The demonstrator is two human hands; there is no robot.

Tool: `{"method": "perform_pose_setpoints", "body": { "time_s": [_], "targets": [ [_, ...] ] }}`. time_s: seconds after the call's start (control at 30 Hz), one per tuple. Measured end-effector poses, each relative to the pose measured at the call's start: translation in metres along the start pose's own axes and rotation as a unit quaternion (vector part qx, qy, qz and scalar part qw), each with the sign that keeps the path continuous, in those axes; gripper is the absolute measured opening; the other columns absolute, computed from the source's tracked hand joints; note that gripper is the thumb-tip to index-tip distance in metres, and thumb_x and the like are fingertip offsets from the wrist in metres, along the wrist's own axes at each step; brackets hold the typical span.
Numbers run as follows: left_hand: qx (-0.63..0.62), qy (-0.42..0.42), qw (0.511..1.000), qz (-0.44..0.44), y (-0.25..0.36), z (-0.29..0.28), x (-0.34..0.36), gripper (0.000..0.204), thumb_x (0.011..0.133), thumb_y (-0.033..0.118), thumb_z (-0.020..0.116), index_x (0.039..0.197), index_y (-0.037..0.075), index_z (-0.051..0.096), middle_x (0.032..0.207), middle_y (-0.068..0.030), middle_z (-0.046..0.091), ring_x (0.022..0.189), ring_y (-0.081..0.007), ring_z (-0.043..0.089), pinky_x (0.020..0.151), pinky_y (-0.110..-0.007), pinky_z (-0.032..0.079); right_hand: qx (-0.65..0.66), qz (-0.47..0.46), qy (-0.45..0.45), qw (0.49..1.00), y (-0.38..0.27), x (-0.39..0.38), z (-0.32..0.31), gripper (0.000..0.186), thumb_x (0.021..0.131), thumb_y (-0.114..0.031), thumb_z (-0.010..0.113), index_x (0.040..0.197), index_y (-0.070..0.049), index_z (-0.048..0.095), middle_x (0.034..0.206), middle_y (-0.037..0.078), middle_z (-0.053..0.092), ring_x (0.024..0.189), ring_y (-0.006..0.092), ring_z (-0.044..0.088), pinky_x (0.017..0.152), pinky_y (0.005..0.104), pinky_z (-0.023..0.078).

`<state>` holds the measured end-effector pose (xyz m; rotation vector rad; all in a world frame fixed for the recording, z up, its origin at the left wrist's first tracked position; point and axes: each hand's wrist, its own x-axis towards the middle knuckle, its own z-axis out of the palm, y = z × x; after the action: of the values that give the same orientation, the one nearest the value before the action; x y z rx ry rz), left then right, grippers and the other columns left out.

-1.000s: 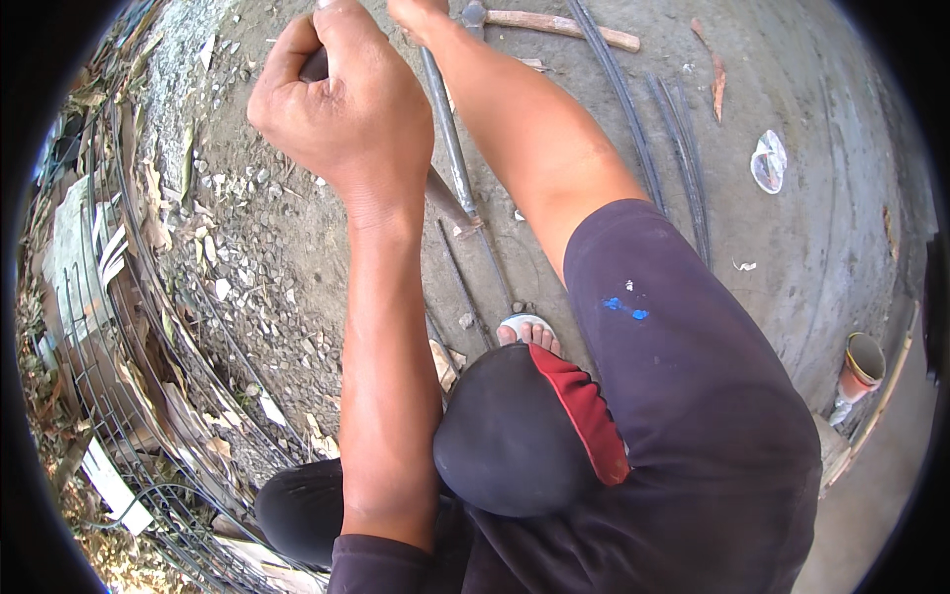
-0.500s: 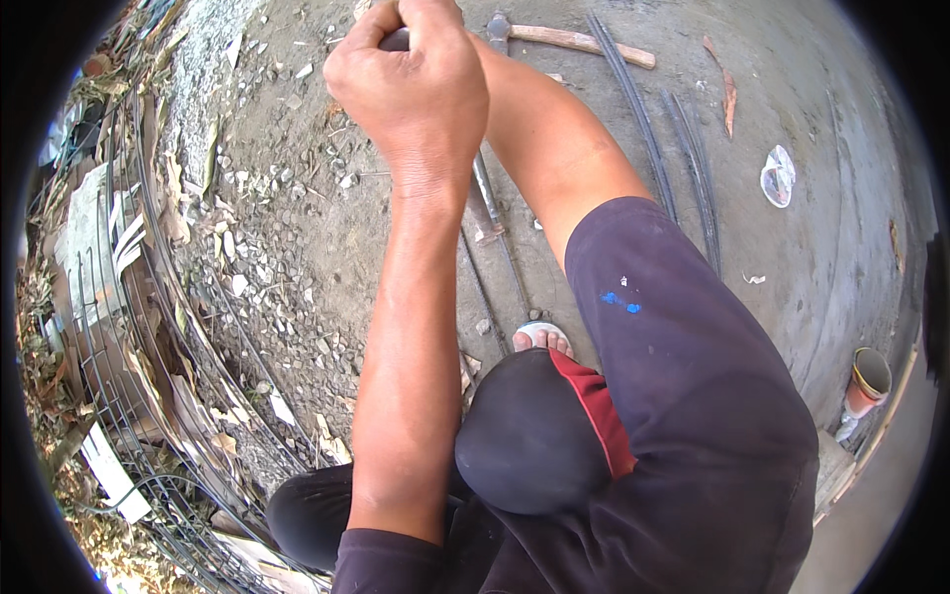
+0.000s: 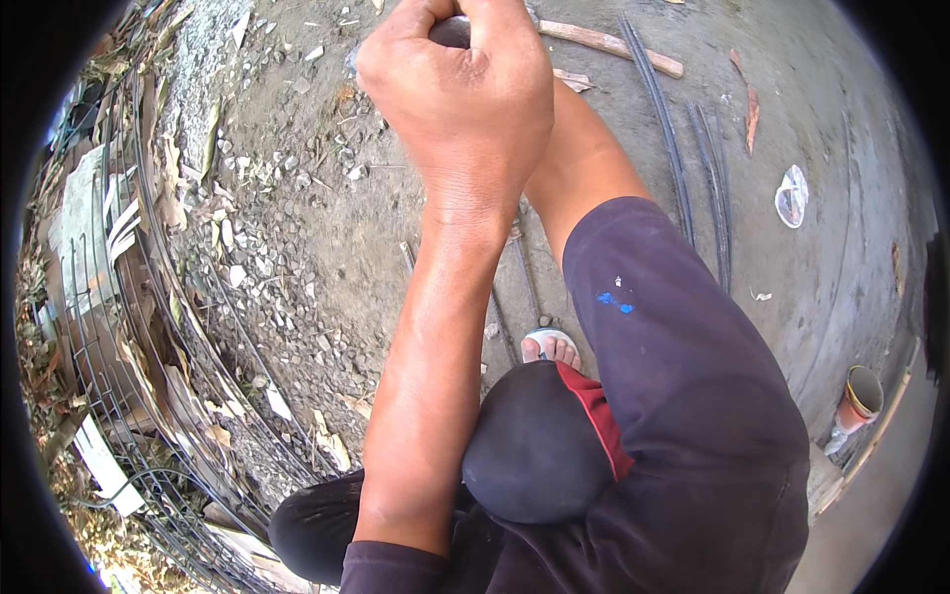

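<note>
Left hand (image 3: 460, 99) shifted right toward 12 o'clock, fist clenched round dark bar (image 3: 450, 32); looks stiff, heavy, best gripped near end. Right hand hidden, can't tell.

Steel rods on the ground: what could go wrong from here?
The left hand grips a dark handle right over the steel rods; a slip might strike the sandalled foot beside them. Loose gravel could make footing shift. The right hand is hidden behind the left, so its fingers may be close to the work.
</note>
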<state>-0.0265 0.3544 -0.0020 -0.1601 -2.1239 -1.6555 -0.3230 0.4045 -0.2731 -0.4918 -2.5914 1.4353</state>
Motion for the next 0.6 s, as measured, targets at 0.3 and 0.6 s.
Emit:
{"method": "perform_pose_setpoints", "body": {
  "time_s": [0.3, 0.6],
  "targets": [
    [-0.086, 0.031, 0.996, -0.023, 0.000, 0.013, -0.001, 0.027, 0.094, 0.010, 0.058, 0.085, -0.013, 0.070, 0.068, -0.0124, 0.069, 0.066, -0.0147, 0.062, 0.059, -0.032, 0.047, -0.001, -0.020, -0.021, 1.000, 0.003, -0.005, -0.014, 0.049, 0.095, -0.041, 0.062, 0.111, 0.006, 0.069, 0.106, 0.025, 0.070, 0.099, 0.0359, 0.068, 0.084, 0.0442, 0.054],
    [0.011, 0.048, 0.996, 0.080, -0.010, 0.010, 0.000, 0.036, 0.092, 0.010, 0.055, 0.058, -0.002, 0.053, 0.049, 0.0015, 0.048, 0.050, -0.0049, 0.041, 0.046, -0.029, 0.029, 0.014, -0.051, -0.029, 0.998, -0.027, -0.037, -0.064, 0.044, 0.096, -0.037, 0.062, 0.109, 0.004, 0.069, 0.101, 0.022, 0.071, 0.093, 0.0334, 0.069, 0.080, 0.0425, 0.054]
  ]
}}
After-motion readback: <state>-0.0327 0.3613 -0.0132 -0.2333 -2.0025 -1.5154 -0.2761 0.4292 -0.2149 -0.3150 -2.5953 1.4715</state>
